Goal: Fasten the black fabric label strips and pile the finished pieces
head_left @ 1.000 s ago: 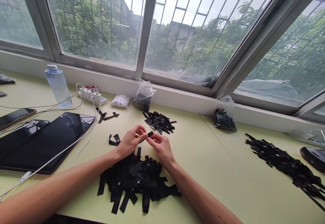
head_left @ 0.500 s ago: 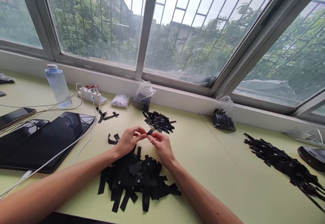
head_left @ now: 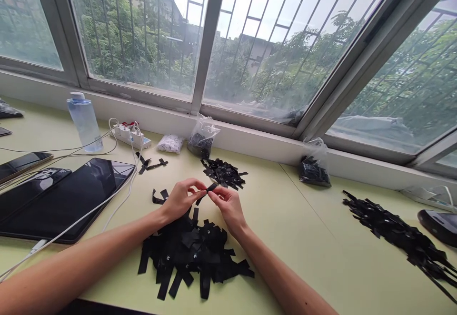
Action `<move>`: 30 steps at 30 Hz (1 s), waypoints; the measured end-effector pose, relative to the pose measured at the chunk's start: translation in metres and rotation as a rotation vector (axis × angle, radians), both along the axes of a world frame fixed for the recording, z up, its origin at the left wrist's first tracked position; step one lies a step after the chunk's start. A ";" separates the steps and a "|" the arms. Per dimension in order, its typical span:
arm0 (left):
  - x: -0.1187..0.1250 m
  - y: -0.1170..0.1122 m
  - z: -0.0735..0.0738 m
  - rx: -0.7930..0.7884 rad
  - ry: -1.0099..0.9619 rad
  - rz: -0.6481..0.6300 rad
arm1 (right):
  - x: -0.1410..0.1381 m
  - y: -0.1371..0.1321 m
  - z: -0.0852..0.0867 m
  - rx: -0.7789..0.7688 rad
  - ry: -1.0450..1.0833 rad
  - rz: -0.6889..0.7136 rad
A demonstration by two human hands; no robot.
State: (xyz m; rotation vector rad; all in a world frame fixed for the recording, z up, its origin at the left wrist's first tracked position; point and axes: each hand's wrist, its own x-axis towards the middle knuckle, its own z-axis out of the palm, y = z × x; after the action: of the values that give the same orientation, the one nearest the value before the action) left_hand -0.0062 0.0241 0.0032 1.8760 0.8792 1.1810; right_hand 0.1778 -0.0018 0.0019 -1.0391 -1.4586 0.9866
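My left hand (head_left: 182, 198) and my right hand (head_left: 226, 204) meet above a yellow-green table (head_left: 285, 229), both pinching one small black fabric label strip (head_left: 207, 191) between thumbs and fingertips. Just below my wrists lies a heap of black label strips (head_left: 194, 255) with small white letters. A smaller pile of folded black labels (head_left: 224, 172) sits just beyond my fingers. Two loose strips (head_left: 159, 196) lie left of my left hand.
A dark tablet (head_left: 64, 198) with white cables lies at left, by a water bottle (head_left: 83, 122) and a power strip (head_left: 130, 135). Plastic bags (head_left: 202, 139) of labels stand along the window sill; another bag (head_left: 314, 170) stands further right. A long strip pile (head_left: 400, 234) lies at right.
The hands stay together on the strip, shifting only slightly; the strip's free end now points up and right. The view has tilted a little.
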 end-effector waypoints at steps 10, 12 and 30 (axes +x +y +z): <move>-0.001 -0.002 0.000 -0.121 -0.085 -0.075 | -0.001 -0.001 -0.001 0.002 -0.003 -0.006; -0.002 -0.002 0.000 -0.144 -0.102 -0.099 | -0.002 -0.002 0.000 0.007 -0.003 -0.008; -0.006 0.000 0.005 -0.188 -0.113 -0.127 | -0.004 -0.006 0.008 0.030 -0.060 -0.013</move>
State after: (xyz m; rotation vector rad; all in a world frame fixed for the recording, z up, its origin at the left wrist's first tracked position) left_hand -0.0124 0.0236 0.0081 1.6722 0.7692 1.0771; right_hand 0.1739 -0.0080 0.0101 -1.0638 -1.5094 0.9286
